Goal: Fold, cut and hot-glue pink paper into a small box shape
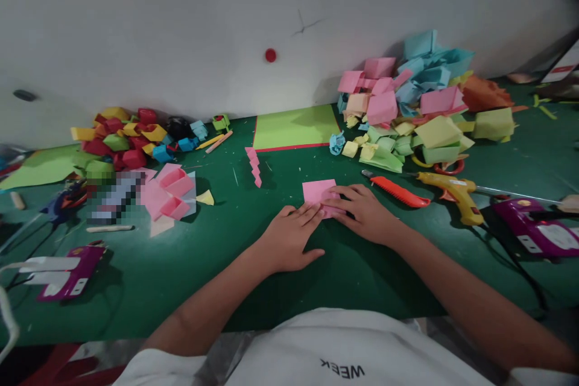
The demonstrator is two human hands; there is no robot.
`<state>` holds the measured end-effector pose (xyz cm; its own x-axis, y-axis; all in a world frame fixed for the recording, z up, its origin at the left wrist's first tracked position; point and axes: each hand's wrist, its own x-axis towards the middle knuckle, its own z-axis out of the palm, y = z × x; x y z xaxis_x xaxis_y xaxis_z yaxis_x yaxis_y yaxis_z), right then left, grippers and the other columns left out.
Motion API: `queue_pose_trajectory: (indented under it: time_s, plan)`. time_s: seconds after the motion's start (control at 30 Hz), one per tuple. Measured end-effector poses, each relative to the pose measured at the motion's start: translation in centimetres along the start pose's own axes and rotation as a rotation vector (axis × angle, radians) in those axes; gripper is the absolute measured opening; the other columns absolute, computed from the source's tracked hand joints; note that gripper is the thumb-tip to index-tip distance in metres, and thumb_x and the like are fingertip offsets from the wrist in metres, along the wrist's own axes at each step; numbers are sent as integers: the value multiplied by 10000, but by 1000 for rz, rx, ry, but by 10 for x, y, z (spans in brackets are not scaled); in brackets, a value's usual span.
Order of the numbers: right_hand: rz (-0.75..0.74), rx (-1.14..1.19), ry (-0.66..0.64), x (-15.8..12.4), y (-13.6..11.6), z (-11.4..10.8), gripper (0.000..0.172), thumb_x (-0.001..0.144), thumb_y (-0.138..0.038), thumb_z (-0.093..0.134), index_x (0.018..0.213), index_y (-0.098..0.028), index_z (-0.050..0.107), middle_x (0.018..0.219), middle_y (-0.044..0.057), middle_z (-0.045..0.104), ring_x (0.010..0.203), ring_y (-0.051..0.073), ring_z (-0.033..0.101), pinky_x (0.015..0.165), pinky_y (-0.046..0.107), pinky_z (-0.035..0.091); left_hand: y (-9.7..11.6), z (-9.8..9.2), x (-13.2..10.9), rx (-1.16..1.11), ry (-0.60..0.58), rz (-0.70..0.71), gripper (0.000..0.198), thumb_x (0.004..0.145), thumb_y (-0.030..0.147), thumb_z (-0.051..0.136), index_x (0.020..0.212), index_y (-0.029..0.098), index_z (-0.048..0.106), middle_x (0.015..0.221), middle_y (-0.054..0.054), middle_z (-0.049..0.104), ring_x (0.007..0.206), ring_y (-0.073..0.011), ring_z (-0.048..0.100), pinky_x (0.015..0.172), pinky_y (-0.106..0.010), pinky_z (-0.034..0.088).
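Observation:
A small pink paper square (316, 190) lies on the green table (253, 265) in front of me. My right hand (366, 212) lies flat on its lower right part, fingers stretched out and pressing down. My left hand (289, 238) rests flat beside it, fingertips touching the paper's lower left edge. Neither hand grips anything.
An orange utility knife (398, 192), a yellow glue gun (455, 192) and a purple glue gun (536, 229) lie to the right. Piles of folded coloured paper sit at back right (407, 114) and back left (126, 139). Pink folded pieces (169, 196), a pink zigzag strip (254, 166), a green sheet (294, 126).

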<state>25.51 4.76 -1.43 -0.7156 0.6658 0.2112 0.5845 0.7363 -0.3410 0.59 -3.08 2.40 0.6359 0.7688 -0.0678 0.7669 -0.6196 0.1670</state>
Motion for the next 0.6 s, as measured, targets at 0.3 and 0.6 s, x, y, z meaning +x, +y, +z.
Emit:
queue_pose_trajectory:
  time_s: [0.3, 0.6]
  plan:
    - [3, 4, -8, 0, -2, -3, 398, 1034, -387, 480, 1413, -369, 602, 1480, 62, 565, 1184, 289, 522, 987, 513, 441, -2, 1, -5, -39, -40, -1, 754, 972, 594, 502, 1579, 191, 308, 1637, -150, 353, 1530, -335, 307, 1179, -673, 166]
    - [14, -77, -16, -1, -13, -10, 376, 1036, -413, 460, 1340, -332, 665, 1476, 69, 565, 1210, 325, 493, 981, 530, 438, 3, -4, -2, -34, -20, -41, 686, 980, 564, 510, 1557, 220, 365, 1611, -143, 411, 1507, -352, 346, 1170, -680, 194]
